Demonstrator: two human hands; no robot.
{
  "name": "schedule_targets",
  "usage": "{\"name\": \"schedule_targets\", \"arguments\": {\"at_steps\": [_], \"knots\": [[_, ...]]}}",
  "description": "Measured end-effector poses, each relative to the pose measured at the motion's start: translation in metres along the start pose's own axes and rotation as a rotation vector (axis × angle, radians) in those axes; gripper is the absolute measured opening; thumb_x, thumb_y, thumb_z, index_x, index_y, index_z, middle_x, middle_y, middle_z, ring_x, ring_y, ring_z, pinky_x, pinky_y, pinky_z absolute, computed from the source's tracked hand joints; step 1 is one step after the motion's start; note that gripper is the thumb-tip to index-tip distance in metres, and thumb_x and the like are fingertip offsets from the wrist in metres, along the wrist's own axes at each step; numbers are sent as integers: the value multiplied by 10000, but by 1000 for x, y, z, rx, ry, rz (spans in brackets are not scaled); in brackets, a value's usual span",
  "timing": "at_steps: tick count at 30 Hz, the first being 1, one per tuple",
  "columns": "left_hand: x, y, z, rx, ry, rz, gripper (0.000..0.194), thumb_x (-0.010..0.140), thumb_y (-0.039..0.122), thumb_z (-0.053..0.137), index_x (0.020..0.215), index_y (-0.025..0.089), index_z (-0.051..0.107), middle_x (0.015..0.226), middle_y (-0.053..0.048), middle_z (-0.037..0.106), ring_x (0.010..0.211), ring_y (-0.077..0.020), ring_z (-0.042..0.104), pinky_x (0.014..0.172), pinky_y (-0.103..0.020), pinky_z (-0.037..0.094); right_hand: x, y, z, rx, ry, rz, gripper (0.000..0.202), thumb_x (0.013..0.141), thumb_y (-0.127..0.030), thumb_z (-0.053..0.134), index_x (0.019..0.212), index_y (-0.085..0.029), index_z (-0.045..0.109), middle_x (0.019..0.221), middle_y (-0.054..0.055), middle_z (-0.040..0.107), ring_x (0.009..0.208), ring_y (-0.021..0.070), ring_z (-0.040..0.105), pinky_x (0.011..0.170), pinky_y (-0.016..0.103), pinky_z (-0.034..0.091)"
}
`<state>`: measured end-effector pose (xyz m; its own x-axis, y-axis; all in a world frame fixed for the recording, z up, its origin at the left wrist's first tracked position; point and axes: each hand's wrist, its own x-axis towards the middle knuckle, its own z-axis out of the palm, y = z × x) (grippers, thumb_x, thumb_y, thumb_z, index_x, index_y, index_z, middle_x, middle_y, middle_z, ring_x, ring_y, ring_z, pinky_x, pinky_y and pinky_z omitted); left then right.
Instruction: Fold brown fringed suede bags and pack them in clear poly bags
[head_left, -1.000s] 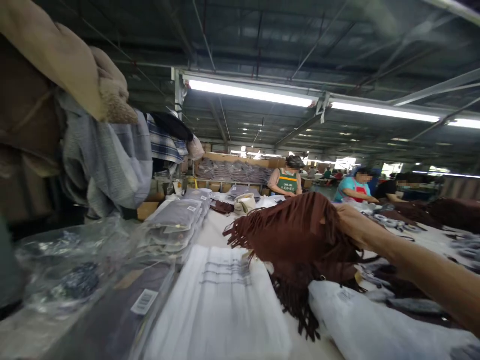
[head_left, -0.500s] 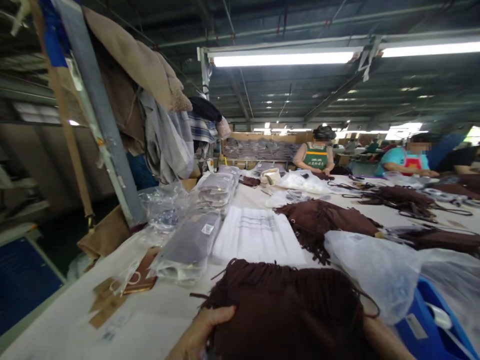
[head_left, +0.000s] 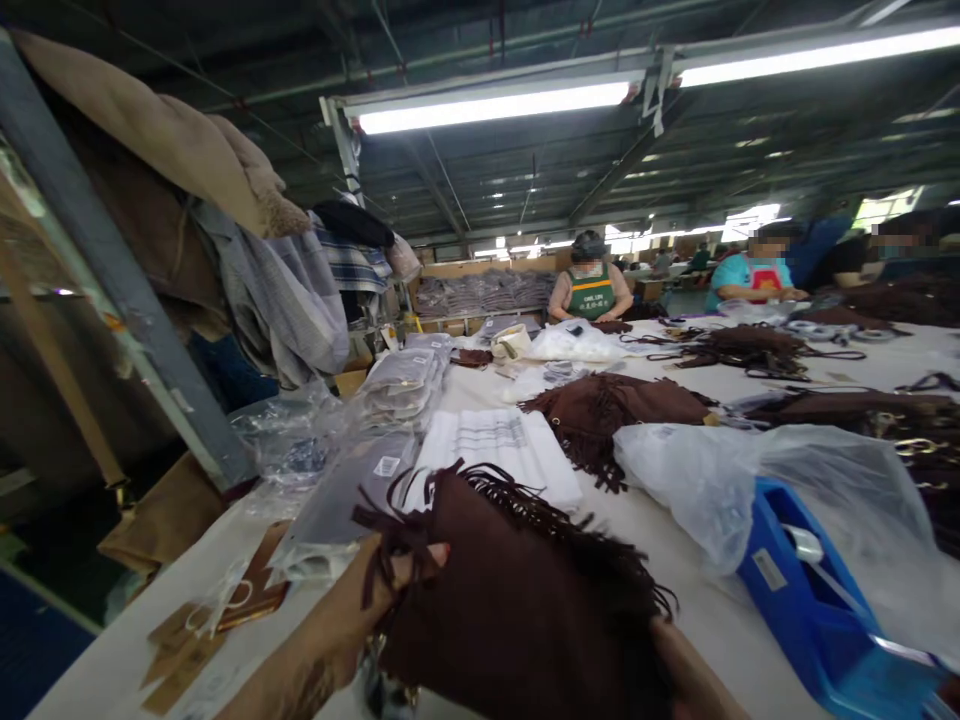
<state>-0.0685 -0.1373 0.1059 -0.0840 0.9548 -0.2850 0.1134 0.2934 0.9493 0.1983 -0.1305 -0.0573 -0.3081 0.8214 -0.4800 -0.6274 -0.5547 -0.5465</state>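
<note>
A dark brown fringed bag (head_left: 510, 600) is held up before me at the table's near side, its fringe pointing away from me. My left hand (head_left: 379, 590) grips its left edge, the thumb lying on the front and strands of fringe falling over the fingers. Metal hardware (head_left: 397, 680) hangs below that hand. At the lower right edge, my right hand (head_left: 679, 660) holds the bag's other side, most of its fingers hidden behind it. Just beyond lies a folded white cloth (head_left: 517, 460) with grey stripes, partly covered by the fringe.
Bagged grey items (head_left: 360, 480) are stacked on the left, near brown tags (head_left: 180, 640). A blue tape dispenser (head_left: 795, 590) and clear plastic bag (head_left: 690, 480) stand right. Another brown fringed bag (head_left: 622, 405) lies ahead. A co-worker in a green apron (head_left: 592, 292) works across the table.
The bag has been raised and tilted, its left corner higher and the fringe now slanting down to the right. Both hands keep their hold. My view has turned to the right.
</note>
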Motion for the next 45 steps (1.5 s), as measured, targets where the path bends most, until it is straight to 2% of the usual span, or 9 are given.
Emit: {"name": "schedule_targets", "arguments": {"at_steps": [8,17,24,29,34,37,39,42,45], "knots": [[-10,22,4,51,-47,69,608,560,445,734,1092,180,602,832,-41,717,817,-293,675,690,-376,548,-9,-4,25,296,30,156,427,807,-355,611,1165,-122,597,960,103,716,997,226,640,961,389,453],[2,19,-23,192,46,207,467,566,428,752,976,216,686,892,-27,726,924,-298,652,876,-371,513,-2,-1,25,262,132,89,469,738,-290,702,1136,-63,602,853,123,727,923,240,666,885,354,506],[32,-64,-36,136,-76,41,419,687,503,616,970,195,640,910,-35,707,932,-282,640,789,-359,518,-10,-13,21,-59,242,30,586,669,-344,752,1158,-69,583,759,107,728,764,256,693,783,367,538],[43,-120,-48,933,97,0,249,722,344,511,838,139,591,882,-100,671,886,-291,637,769,-358,488,-6,-12,14,-516,288,-62,493,667,-428,695,1036,-105,642,672,82,708,645,262,676,641,363,533],[26,-112,-48,1355,551,667,400,863,373,440,1160,107,468,1255,-224,518,1146,-348,512,866,-451,461,-9,-17,9,-1027,637,-367,463,660,-427,617,1003,-116,626,857,152,695,927,360,628,831,469,479],[29,-110,-11,1318,344,1100,468,897,212,397,1350,144,301,1394,-162,424,1332,-274,321,1031,-428,375,-9,-5,13,-1308,759,-927,502,766,-380,512,1201,-130,519,1219,179,576,1183,327,489,1041,484,320],[39,-118,19,1322,57,1120,550,889,254,445,1395,145,259,1451,-139,347,1363,-297,246,1059,-473,351,-2,10,17,-1563,574,-1210,465,841,-349,452,1280,-197,478,1332,120,508,1240,268,450,1088,454,274],[57,-134,50,1299,-220,937,630,872,359,504,1413,158,255,1469,-134,303,1357,-323,245,1064,-556,316,17,33,21,-1880,244,-1041,480,866,-374,456,1324,-229,468,1404,84,424,1295,268,387,1089,484,279],[65,-140,56,1244,-333,781,642,875,392,507,1425,206,232,1490,-104,255,1374,-293,201,1104,-560,227,31,39,21,-1989,194,-760,559,885,-450,398,1370,-171,412,1450,106,299,1332,288,301,1082,518,277]]}}
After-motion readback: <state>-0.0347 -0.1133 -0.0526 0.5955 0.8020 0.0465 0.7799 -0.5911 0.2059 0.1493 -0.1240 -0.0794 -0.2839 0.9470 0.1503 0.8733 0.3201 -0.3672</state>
